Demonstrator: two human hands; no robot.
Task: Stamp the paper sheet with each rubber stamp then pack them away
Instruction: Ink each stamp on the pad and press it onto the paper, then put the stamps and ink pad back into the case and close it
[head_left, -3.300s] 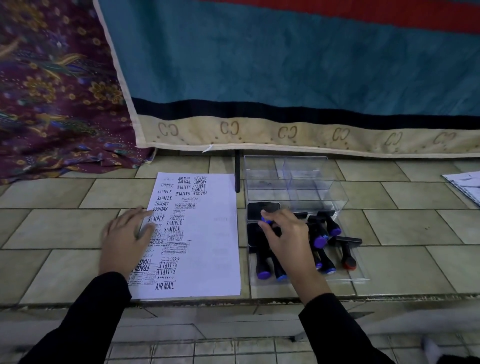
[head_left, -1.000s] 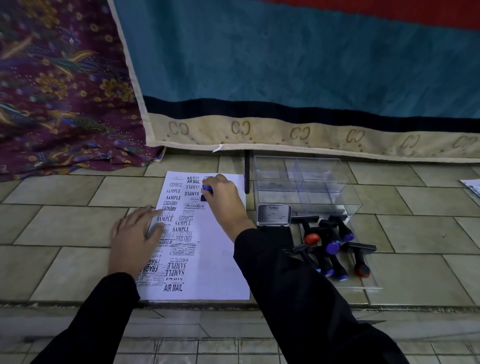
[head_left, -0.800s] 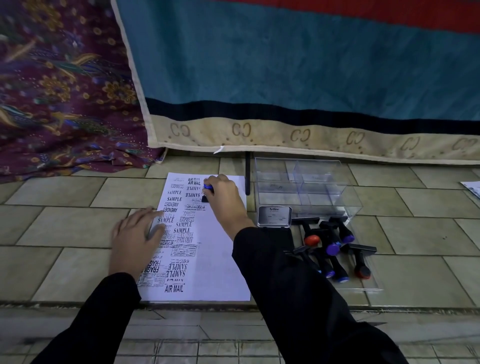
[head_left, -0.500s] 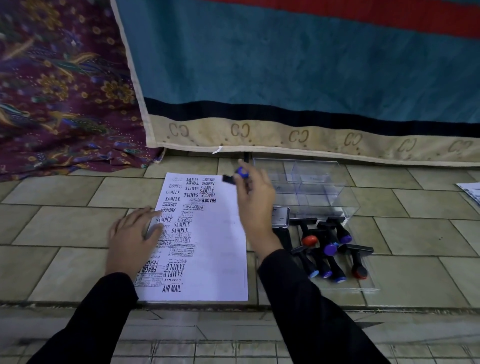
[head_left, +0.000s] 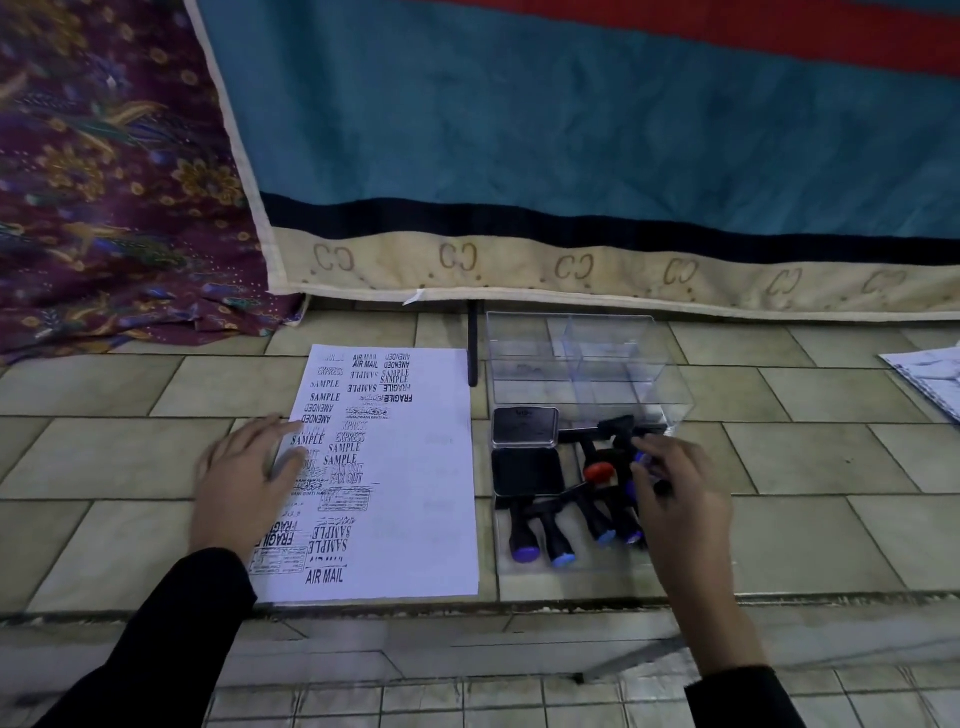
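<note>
A white paper sheet (head_left: 410, 467) covered on its left half with black stamp marks lies on the tiled ledge. My left hand (head_left: 244, 483) presses flat on its left edge. My right hand (head_left: 675, 493) is over the pile of rubber stamps (head_left: 571, 525), fingers closed on a blue-capped stamp (head_left: 640, 460). The black stamps, most blue-capped and one red-capped (head_left: 598, 472), lie on a clear plastic lid (head_left: 524, 577). An open black ink pad (head_left: 527, 470) sits left of them, its lid (head_left: 524, 427) tipped up behind.
A clear plastic box (head_left: 587, 364) with dividers stands behind the stamps. A teal mat with a beige border (head_left: 571, 265) and purple patterned cloth (head_left: 104, 208) rise behind. More paper (head_left: 930, 369) lies at the far right. The ledge's front edge (head_left: 363, 610) drops off near me.
My right hand carried the blue-capped stamp from the top of the sheet over to the right, down onto the stamp pile. My left hand stayed on the paper.
</note>
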